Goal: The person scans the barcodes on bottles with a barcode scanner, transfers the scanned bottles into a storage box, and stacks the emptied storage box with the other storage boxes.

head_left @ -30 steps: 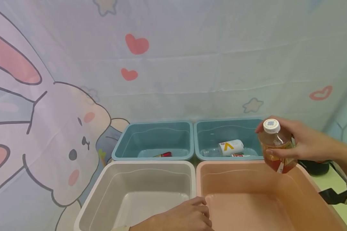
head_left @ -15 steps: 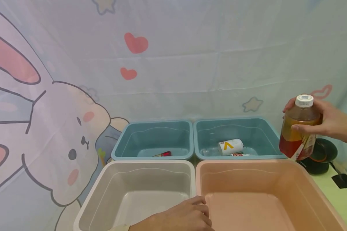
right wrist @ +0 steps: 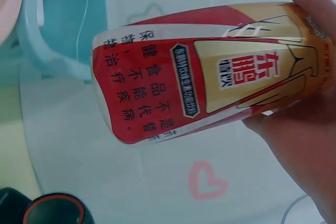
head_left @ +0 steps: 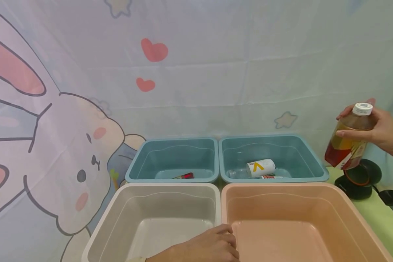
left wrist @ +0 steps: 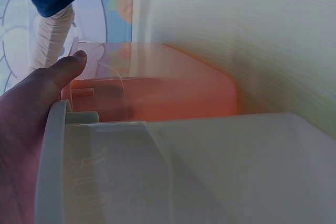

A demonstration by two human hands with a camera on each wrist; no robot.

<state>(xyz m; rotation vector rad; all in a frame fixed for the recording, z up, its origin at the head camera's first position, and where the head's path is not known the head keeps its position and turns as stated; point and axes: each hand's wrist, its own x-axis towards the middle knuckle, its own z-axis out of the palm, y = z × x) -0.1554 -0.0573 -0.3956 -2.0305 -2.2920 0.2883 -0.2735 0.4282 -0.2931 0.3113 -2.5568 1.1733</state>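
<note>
In the head view, my right hand (head_left: 388, 131) holds a plastic drink bottle (head_left: 350, 143) with a white cap and a red and yellow label. The bottle tilts in the air at the far right, right of the blue bins. Its label (right wrist: 236, 74) fills the middle of the right wrist view. My left hand (head_left: 206, 245) rests at the near edge where the off-white bin (head_left: 150, 185) and the peach bin (head_left: 275, 185) meet. Its loosely bent fingers lie over the rims. The thumb (left wrist: 73, 66) lies along the outside of the rims in the left wrist view.
Behind stand two blue bins: the left bin (head_left: 173, 139) holds a small red item (head_left: 187, 175). The right bin (head_left: 265, 137) holds a white can (head_left: 261, 167) and a clear bottle (head_left: 237, 173). A black device (head_left: 360, 178) with a cord stands below the held bottle.
My right hand has carried the bottle rightward and upward, away from above the peach bin's back corner. The left hand has stayed in place.
</note>
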